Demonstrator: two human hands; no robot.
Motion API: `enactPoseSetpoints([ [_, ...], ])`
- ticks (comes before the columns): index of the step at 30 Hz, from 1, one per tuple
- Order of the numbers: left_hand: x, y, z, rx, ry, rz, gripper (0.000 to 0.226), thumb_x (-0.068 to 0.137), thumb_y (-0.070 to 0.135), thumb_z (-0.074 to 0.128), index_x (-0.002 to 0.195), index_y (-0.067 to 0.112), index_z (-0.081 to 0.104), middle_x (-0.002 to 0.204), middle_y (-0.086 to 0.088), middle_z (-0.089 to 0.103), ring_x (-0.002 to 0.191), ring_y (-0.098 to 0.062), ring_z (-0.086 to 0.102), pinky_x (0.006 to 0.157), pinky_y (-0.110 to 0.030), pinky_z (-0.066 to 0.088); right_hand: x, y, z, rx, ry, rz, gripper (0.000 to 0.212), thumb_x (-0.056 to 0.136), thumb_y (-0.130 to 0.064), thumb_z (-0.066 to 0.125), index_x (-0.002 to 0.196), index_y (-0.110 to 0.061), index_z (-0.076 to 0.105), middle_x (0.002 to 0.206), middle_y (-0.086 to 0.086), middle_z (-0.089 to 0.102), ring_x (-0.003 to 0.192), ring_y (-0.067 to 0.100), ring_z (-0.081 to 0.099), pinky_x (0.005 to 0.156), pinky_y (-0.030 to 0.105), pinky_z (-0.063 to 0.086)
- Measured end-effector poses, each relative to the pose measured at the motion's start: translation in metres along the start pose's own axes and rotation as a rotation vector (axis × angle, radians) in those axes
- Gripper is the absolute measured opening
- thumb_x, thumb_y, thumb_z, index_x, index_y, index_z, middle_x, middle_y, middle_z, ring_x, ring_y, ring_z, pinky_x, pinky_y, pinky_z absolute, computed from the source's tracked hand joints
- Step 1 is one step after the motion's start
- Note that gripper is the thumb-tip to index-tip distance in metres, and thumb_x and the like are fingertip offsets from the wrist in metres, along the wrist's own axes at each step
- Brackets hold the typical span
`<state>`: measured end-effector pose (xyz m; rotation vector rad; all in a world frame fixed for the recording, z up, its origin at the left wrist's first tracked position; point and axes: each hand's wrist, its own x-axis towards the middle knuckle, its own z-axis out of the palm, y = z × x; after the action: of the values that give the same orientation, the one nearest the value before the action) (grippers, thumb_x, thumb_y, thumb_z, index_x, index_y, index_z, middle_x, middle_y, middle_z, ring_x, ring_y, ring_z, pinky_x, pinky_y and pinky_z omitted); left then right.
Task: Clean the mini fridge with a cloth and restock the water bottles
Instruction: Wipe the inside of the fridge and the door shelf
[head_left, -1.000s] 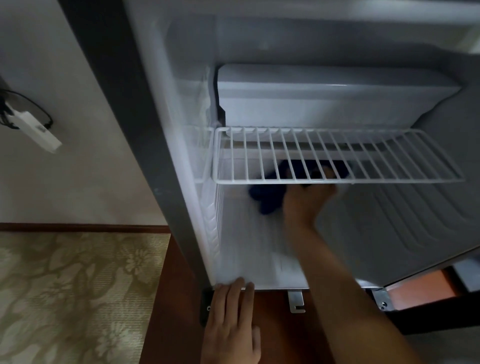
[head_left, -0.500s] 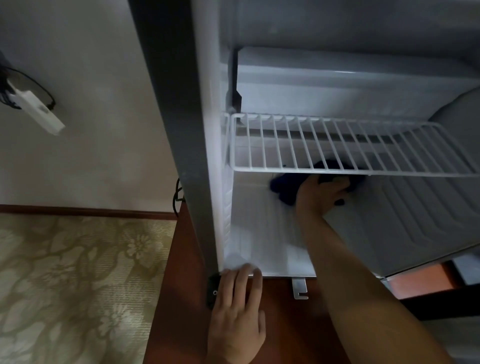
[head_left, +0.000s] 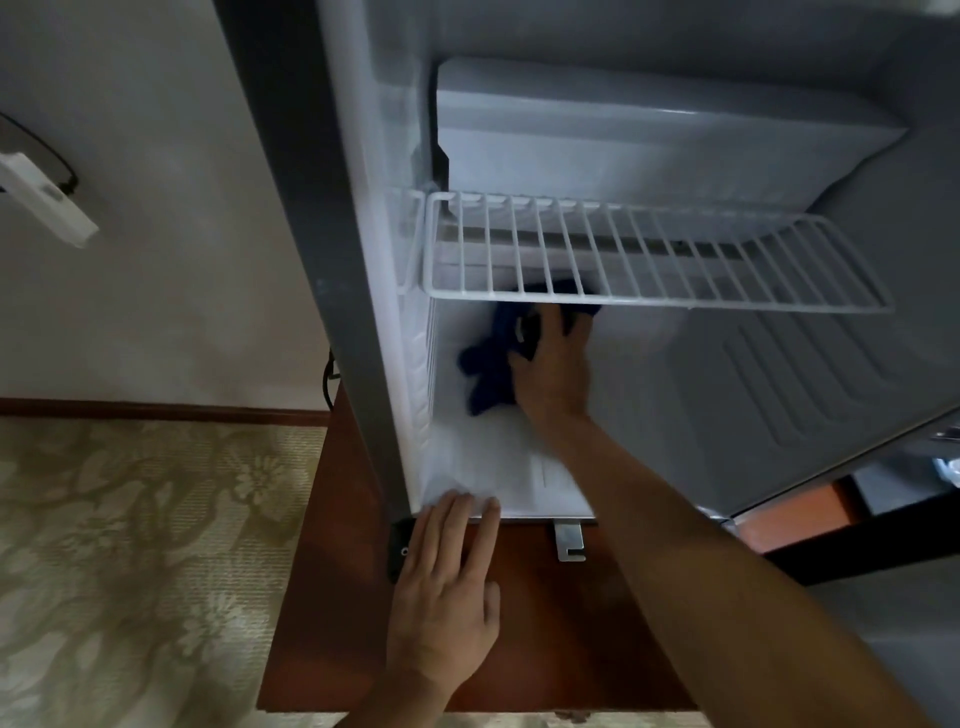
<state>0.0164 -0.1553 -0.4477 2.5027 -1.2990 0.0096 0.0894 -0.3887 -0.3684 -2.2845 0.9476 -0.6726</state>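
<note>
On the far left I see only the wall and a white box (head_left: 49, 200) mounted on it, nothing I need. My left hand (head_left: 447, 597) lies flat on the wooden surface (head_left: 322, 597) at the front lip of the mini fridge (head_left: 467, 488), fingers straight and close together, their tips touching the white floor edge; I judge it a good brace and would leave it planted so the cabinet does not shift under the wiping. Further right, my right hand (head_left: 553, 364) reaches in under the wire shelf (head_left: 649, 260) and presses the dark blue cloth (head_left: 488, 369) against the floor near the left wall, fingers spread and curled onto the bunched fabric. To do this well, I would flatten the cloth for fuller contact, work in overlapping strokes from the back corner toward the front lip, then carry on rightward over the ribbed side. I see no water bottles here.
</note>
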Motion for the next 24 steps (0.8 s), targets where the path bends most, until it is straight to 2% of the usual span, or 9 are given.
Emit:
enactPoseSetpoints([
  [2, -0.002, -0.001, 0.003, 0.005, 0.024, 0.005, 0.086, 0.076, 0.026, 0.066, 0.157, 0.018, 0.038, 0.155, -0.01, 0.039, 0.151, -0.028, 0.029, 0.124, -0.05, 0.025, 0.014, 0.038, -0.027, -0.19, 0.099, -0.004, 0.052, 0.093, -0.021, 0.061, 0.144, -0.024, 0.047, 0.141, 0.014, 0.043, 0.117, 0.035, 0.053, 0.086, 0.034, 0.04],
  [5, -0.002, -0.004, 0.004, 0.013, 0.015, 0.001, 0.084, 0.077, 0.026, 0.067, 0.156, 0.018, 0.04, 0.154, -0.01, 0.041, 0.151, -0.029, 0.03, 0.12, -0.053, 0.034, 0.027, 0.07, -0.057, -0.35, 0.425, 0.196, 0.037, 0.097, -0.047, 0.046, 0.124, -0.023, 0.052, 0.122, 0.013, 0.062, 0.107, 0.034, 0.062, 0.088, 0.04, 0.048],
  [9, -0.003, -0.001, 0.007, 0.013, 0.046, 0.009, 0.079, 0.079, 0.027, 0.056, 0.155, 0.018, 0.041, 0.155, -0.009, 0.041, 0.15, -0.029, 0.031, 0.12, -0.052, 0.034, 0.023, 0.061, -0.042, -0.324, 0.515, 0.237, 0.038, 0.084, -0.013, 0.045, 0.119, -0.002, 0.054, 0.123, 0.029, 0.056, 0.103, 0.048, 0.057, 0.081, 0.054, 0.052],
  [12, -0.001, -0.003, 0.009, 0.02, 0.053, 0.008, 0.082, 0.077, 0.027, 0.063, 0.156, 0.018, 0.04, 0.155, -0.01, 0.04, 0.15, -0.029, 0.031, 0.12, -0.052, 0.033, 0.019, 0.04, -0.04, -0.092, 0.326, 0.395, 0.051, 0.078, -0.012, 0.067, 0.126, -0.01, 0.049, 0.13, 0.018, 0.057, 0.113, 0.041, 0.058, 0.087, 0.043, 0.048],
  [16, -0.001, -0.002, 0.008, 0.0, 0.007, 0.0, 0.085, 0.079, 0.028, 0.063, 0.158, 0.019, 0.035, 0.16, -0.01, 0.035, 0.154, -0.028, 0.025, 0.123, -0.051, 0.028, -0.002, 0.019, -0.036, 0.052, -0.016, 0.443, 0.047, 0.083, -0.031, 0.07, 0.124, -0.031, 0.048, 0.114, 0.001, 0.064, 0.103, 0.029, 0.063, 0.085, 0.037, 0.05],
  [18, 0.002, 0.001, 0.003, -0.009, 0.01, 0.004, 0.082, 0.081, 0.03, 0.056, 0.159, 0.019, 0.032, 0.165, -0.01, 0.029, 0.156, -0.027, 0.02, 0.124, -0.05, 0.023, -0.016, 0.003, -0.03, 0.32, -0.147, 0.447, 0.045, 0.085, -0.027, 0.07, 0.125, -0.036, 0.05, 0.112, -0.004, 0.059, 0.103, 0.025, 0.062, 0.092, 0.04, 0.052],
  [21, 0.003, 0.001, -0.001, -0.01, -0.002, 0.016, 0.082, 0.082, 0.033, 0.056, 0.159, 0.018, 0.033, 0.166, -0.01, 0.028, 0.156, -0.026, 0.019, 0.125, -0.05, 0.022, -0.042, -0.029, -0.014, 0.849, -0.3, 0.546, 0.048, 0.086, -0.015, 0.07, 0.132, -0.018, 0.056, 0.116, 0.007, 0.065, 0.105, 0.027, 0.064, 0.089, 0.034, 0.053],
  [22, 0.003, 0.002, -0.002, -0.012, -0.016, 0.015, 0.082, 0.082, 0.035, 0.058, 0.159, 0.018, 0.034, 0.166, -0.01, 0.03, 0.156, -0.025, 0.021, 0.125, -0.05, 0.023, -0.051, -0.038, -0.008, 0.957, -0.331, 0.566, 0.045, 0.085, -0.015, 0.071, 0.129, -0.011, 0.06, 0.115, 0.014, 0.068, 0.104, 0.031, 0.066, 0.087, 0.034, 0.053],
  [24, 0.002, 0.003, -0.001, 0.0, -0.02, -0.006, 0.073, 0.086, 0.04, 0.056, 0.154, 0.017, 0.043, 0.162, -0.011, 0.036, 0.153, -0.027, 0.029, 0.124, -0.049, 0.026, -0.068, -0.051, 0.002, 1.079, -0.353, 0.598, 0.032, 0.088, -0.018, 0.07, 0.119, -0.013, 0.067, 0.116, 0.015, 0.072, 0.109, 0.033, 0.068, 0.098, 0.04, 0.055],
])
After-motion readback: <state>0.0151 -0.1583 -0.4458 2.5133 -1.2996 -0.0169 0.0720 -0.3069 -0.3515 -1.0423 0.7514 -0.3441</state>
